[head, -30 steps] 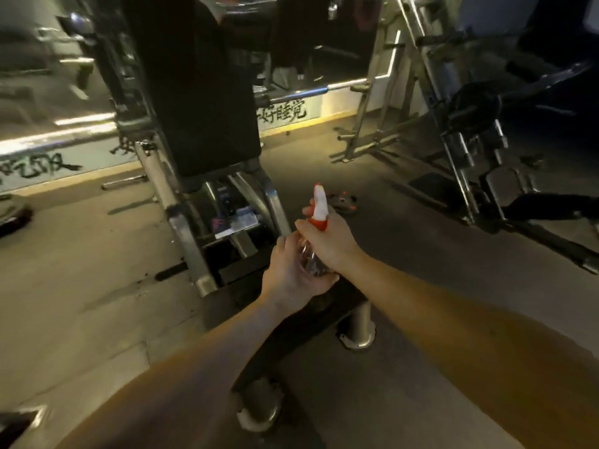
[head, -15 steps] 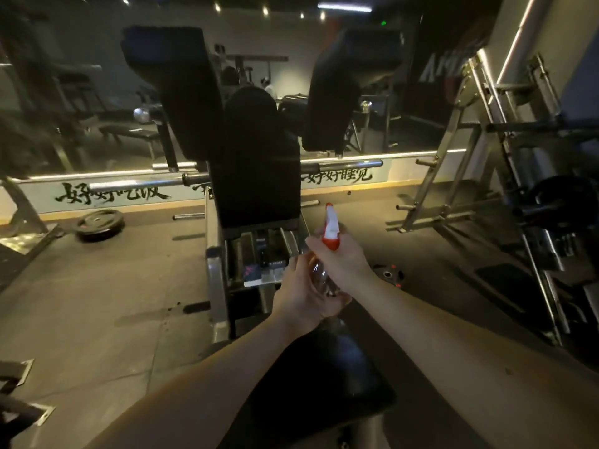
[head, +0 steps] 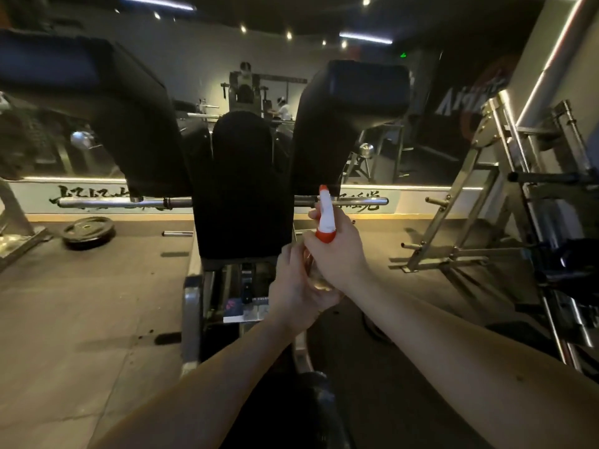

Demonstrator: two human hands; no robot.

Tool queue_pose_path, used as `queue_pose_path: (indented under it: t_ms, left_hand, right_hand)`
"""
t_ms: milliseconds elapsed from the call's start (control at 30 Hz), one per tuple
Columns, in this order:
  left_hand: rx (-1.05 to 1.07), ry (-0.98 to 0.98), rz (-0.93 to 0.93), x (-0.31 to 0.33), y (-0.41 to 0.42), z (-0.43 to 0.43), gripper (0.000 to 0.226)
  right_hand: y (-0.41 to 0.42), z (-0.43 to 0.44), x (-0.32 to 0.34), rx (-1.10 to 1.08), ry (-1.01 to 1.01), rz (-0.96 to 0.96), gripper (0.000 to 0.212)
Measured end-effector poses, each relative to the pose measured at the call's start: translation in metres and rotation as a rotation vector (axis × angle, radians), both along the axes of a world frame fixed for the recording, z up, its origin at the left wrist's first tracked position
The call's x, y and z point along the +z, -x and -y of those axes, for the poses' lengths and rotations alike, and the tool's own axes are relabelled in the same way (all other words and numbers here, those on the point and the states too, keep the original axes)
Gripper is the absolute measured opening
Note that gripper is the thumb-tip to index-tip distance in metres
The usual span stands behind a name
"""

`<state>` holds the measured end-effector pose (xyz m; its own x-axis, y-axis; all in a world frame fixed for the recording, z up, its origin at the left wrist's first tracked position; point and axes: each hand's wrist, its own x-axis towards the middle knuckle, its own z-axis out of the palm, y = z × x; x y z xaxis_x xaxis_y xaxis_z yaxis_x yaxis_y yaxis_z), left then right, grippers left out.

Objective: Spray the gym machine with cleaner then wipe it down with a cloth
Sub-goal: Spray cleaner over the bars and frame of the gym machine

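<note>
**Bottle up and aimed at the pad, no spray yet**

Held upright in mid-air past the far end of the bench seat (head: pixel 301 416), just off the lower right corner of the black back pad (head: pixel 243 189) of the gym machine (head: pixel 191 306): a clear spray bottle (head: pixel 325 218) with a white-and-orange head.

Gripped at the neck by the right hand (head: pixel 338 254), fingers curled round it. One finger seemingly forward at the trigger, but too dim to be sure.

Wrapped round the clear body from below and behind by the left hand (head: pixel 293 288). Probably there to steady the aim or to adjust the nozzle; cannot tell which.

Nozzle turned away from the wearer, toward the pad and the chrome bar (head: pixel 356 200) behind it. A sensible line for wetting the upholstery first.

No mist visible, so judged as poised just before the first squeeze. No cloth anywhere in view. Wiping left undone, and likely to need one hand freed.

Off to the sides, well apart from the bench: a weight plate (head: pixel 89 229) flat on the floor at left, a steel rack (head: pixel 479 196) at right.
</note>
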<state>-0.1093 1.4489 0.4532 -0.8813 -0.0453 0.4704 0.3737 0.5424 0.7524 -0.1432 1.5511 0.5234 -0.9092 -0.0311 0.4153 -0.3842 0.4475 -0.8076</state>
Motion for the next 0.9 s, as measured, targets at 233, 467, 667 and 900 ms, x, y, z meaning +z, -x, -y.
queue_pose_path:
  t_ms: [233,467,667,900]
  left_hand:
    - [0.154,0.066,-0.152,0.018,0.026,-0.037,0.109]
    - [0.286,0.082,-0.198,0.032,0.031,-0.07,0.109]
    - [0.364,0.13,-0.256,0.032,0.034,-0.081,0.11]
    - [0.399,0.147,-0.235,0.024,0.033,-0.084,0.109]
  right_hand:
    - [0.024,-0.035,0.022,0.165,0.085,-0.105,0.05]
    - [0.031,-0.063,0.035,0.286,0.142,-0.154,0.05]
    - [0.036,-0.074,0.035,0.335,0.164,-0.18,0.037]
    - [0.036,-0.076,0.028,0.341,0.142,-0.175,0.038]
